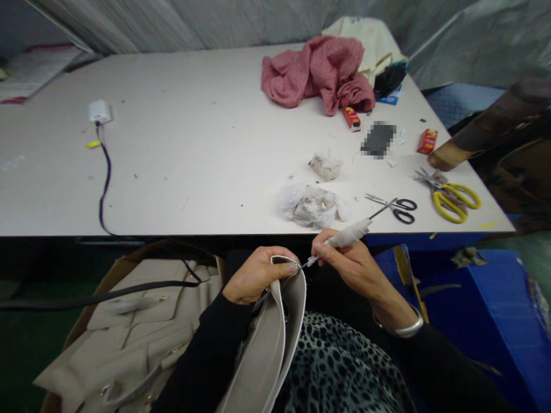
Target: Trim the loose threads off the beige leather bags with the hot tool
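Note:
My left hand (262, 274) is closed on the upper edge of a beige bag (262, 350), its thumb over the rim near the corner. The bag hangs tilted over my lap, with its mouth partly open. In my right hand (350, 264) is an awl-like tool (350, 232); its handle is wrapped in white and thin metal sticks out at both ends. The lower tip meets the bag's edge beside my left thumb; whether it goes through the material I cannot tell. The upper rod points toward the black-handled scissors (402, 210) on the table.
Several beige bags fill a cardboard box (116, 261) at left. On the white table (193, 143) lie crumpled plastic (312, 203), yellow-handled scissors (456, 201), small red boxes (427, 141) and a pink cloth (318, 69). A black cable (103, 195) crosses the table's front edge. A blue container (486, 310) stands right.

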Demonstrator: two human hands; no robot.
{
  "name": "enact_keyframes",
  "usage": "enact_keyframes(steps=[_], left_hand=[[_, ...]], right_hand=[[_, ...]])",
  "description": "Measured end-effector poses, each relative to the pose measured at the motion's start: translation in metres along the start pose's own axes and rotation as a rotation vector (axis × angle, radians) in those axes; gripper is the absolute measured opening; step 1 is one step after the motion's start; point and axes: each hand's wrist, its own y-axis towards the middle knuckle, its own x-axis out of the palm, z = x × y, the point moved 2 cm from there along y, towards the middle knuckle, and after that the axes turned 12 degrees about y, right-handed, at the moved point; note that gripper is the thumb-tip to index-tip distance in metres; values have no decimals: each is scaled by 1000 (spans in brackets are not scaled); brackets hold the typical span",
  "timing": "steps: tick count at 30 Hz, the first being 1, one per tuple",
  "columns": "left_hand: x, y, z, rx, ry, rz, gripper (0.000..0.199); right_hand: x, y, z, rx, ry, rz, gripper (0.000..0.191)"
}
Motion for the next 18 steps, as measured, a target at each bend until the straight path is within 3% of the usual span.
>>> enact_keyframes(steps=[9,18], left_hand=[[6,0,-4,-10,-54,5,32],[15,-3,-4,24,-88,64,33]], right_hand=[[5,-2,-10,-52,-197,-45,29],[11,-24,1,-153,-286,86,22]])
